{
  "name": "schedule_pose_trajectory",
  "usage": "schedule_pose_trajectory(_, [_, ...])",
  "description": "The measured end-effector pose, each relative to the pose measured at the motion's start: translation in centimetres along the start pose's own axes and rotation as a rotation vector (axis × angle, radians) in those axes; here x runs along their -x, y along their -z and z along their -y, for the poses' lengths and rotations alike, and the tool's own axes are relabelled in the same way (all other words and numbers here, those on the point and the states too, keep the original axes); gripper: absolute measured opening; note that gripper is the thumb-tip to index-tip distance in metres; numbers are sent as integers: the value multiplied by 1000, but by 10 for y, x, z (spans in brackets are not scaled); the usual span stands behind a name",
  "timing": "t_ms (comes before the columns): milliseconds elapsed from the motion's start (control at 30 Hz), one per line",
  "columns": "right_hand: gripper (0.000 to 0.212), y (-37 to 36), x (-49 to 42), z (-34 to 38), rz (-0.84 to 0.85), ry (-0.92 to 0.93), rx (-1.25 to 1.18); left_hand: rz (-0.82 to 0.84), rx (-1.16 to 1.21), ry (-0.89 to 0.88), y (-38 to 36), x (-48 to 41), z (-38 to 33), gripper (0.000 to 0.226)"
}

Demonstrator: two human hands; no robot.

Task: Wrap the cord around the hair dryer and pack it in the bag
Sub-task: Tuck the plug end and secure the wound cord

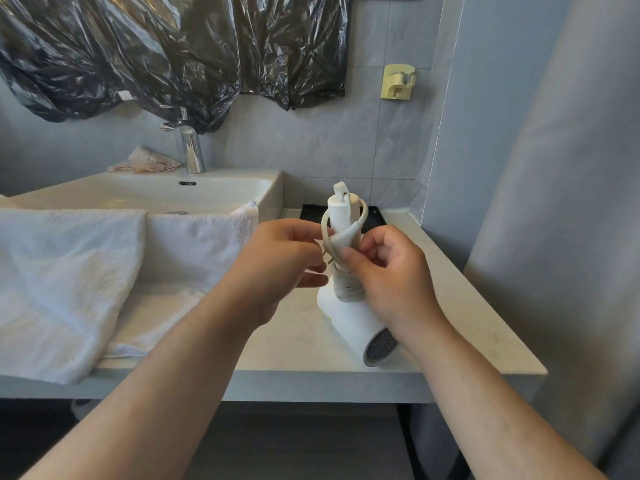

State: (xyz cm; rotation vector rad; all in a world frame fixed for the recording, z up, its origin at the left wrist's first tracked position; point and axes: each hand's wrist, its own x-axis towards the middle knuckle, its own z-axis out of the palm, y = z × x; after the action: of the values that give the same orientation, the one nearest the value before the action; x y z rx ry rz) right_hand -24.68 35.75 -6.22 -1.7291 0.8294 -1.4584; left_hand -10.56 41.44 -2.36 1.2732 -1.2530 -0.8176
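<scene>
A white hair dryer (349, 322) rests on the counter with its barrel down and its handle pointing up. The pale cord (348, 287) is wound in several turns round the handle, and a loose loop arcs past the handle's top. The plug (341, 239) lies across the handle. My right hand (388, 275) grips the wrapped handle, thumb on the plug. My left hand (287, 261) pinches the cord loop just left of the handle. No bag for packing can be made out.
A white towel (86, 278) drapes over the sink (152, 192) rim and the counter (460, 306) at left. A chrome faucet (190, 147) stands behind. A black tray (372, 218) lies behind the dryer. Black plastic sheeting (156, 46) hangs on the wall, a yellow holder (398, 81) to its right.
</scene>
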Motion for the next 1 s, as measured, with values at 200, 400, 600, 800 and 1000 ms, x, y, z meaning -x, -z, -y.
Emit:
schedule_pose_trajectory(200, [8, 8, 5, -5, 54, 91, 6, -2, -142, -184, 0, -9, 25, 13])
schedule_pose_trajectory(400, [6, 17, -2, -9, 39, -40, -242, 12, -67, -182, -3, -17, 38, 30])
schedule_pose_trajectory(600, [42, 34, -33, 5, 76, -28, -266, 58, -169, -257, -18, -27, 45, 17])
schedule_pose_trajectory(800, [42, 36, -37, -11, 192, -4, -145, 77, -39, -187, -26, -30, 53, 15])
schedule_pose_trajectory(1000, [25, 37, -38, -26, 183, -80, -125, 114, 15, -139, -31, -30, 67, 19])
